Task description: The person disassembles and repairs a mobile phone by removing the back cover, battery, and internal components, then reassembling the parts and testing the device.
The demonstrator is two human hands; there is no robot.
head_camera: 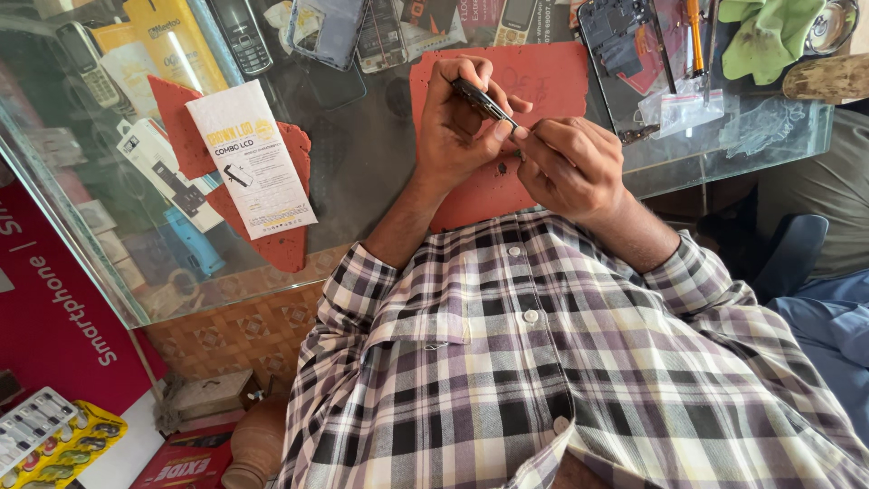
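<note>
Head view: the person is looking down over a checked shirt at both hands, which are working just above a red mat lying on the glass table. The left hand is gripping a small dark device, apparently a slim phone or phone part, with its fingers curled closed around the body so that one narrow edge is facing the other hand. The right hand is pinching its fingertips together at that exposed edge; whether a fine tool or part is sitting between them cannot be told. Both hands are being held close to the chest, likely to steady fine work. A white printed package is lying on red foam pieces to the left, well apart from the hands. An orange-handled screwdriver, a green cloth and a clear plastic bag are resting at the far right of the table, within reach. Several old phones are showing beneath the glass.
</note>
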